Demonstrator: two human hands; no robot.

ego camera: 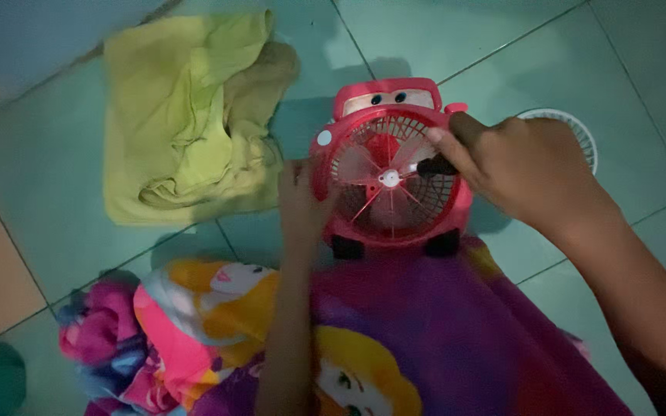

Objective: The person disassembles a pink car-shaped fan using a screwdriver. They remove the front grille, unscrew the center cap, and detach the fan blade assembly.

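1. Toy fan: small red plastic fan shaped like a cartoon car, with eyes on a windscreen panel at the top and two dark wheels at the bottom. It stands upright on the tiled floor, its lower edge at the border of the patterned cloth. The front shows a round red grille, pale translucent blades and a white hub at the middle.

2. Left hand: laid against the fan's left rim, fingers curled onto the casing and holding it steady. The forearm runs down across the cloth toward the bottom edge of the view.

3. Right hand: closed around a slim dark tool, pinched between thumb and fingers. The tool's end sits at the grille, just right of the hub. What kind of tool it is cannot be told.

4. Yellow cloth: crumpled, lying on the floor to the upper left of the fan, just beside it.

5. Patterned cloth: purple and pink fabric printed with cartoon figures, spread below the fan and bunched at the lower left.

6. White grille piece: round, slatted, lying flat on the floor behind the right hand, partly hidden by it.

7. Floor: pale green tiles with dark joints; a tan area at the left edge.
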